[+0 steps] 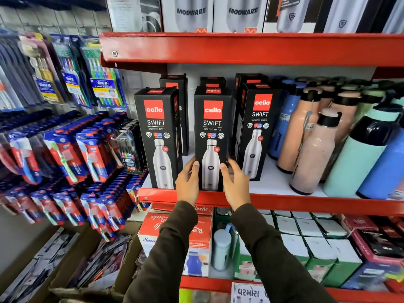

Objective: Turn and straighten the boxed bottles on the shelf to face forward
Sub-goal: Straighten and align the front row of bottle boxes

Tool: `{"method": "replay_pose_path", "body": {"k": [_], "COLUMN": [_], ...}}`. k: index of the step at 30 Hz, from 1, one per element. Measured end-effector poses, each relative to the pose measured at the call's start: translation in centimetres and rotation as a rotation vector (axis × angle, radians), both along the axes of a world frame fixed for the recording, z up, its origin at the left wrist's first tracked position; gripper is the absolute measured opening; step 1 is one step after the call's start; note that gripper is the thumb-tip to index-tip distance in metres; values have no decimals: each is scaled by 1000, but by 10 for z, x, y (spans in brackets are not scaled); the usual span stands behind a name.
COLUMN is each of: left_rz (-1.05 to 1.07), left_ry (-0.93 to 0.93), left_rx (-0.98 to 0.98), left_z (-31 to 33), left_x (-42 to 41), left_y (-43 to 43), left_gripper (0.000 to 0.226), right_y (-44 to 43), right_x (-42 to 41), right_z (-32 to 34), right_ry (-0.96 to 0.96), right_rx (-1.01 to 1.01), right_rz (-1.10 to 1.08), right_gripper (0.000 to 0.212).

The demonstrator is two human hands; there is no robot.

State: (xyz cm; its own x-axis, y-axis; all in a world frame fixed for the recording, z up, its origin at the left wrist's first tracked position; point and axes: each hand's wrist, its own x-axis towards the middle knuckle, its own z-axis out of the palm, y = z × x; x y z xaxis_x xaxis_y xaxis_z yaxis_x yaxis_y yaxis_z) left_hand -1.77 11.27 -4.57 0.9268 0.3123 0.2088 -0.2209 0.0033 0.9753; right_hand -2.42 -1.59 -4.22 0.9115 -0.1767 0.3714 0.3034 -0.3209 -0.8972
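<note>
Legible text as recorded:

- Left black box [157, 136], middle black box [211, 136] and right black box [258, 130] on the red shelf [306, 203]: each was marked "cello" on a red square, with "SWIFT" and "VACUSTEEL BOTTLE" beneath.
- White cartons [216, 14] on the shelf above: "MODWARE" was printed on two.
- Hanging toothbrush packs [105, 84] at left: "Oral-B" was read; "CAVITY DEFENSE" was faintly made out on one.
- Red-and-white box [153, 228] on the lower shelf: "Combo" was seen, inverted.
- White sign [249, 293] at the bottom edge: Gujarati script was noted, cut off by the frame.
</note>
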Motion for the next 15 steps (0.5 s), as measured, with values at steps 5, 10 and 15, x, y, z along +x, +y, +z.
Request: {"method": "replay_pose_path", "body": {"k": [5,10,15], "left_rz": [18,32,130], "left_ry": [-7,13,-74], "left_rx": [-3,42,-8], "left_z": [-2,2,-3], "left_x": [-15,-17,-22], "left_y": [0,0,-15], "left_gripper": [40,41,32], "right_y": [-1,-2,-8], "right_x": [-15,-15,-10], "right_z": [0,2,-3], "right_ry": [-20,-15,-16], "right_rx": [9,5,17], "right_rz": [-17,-15,-7], "right_gripper": [39,38,39]}}
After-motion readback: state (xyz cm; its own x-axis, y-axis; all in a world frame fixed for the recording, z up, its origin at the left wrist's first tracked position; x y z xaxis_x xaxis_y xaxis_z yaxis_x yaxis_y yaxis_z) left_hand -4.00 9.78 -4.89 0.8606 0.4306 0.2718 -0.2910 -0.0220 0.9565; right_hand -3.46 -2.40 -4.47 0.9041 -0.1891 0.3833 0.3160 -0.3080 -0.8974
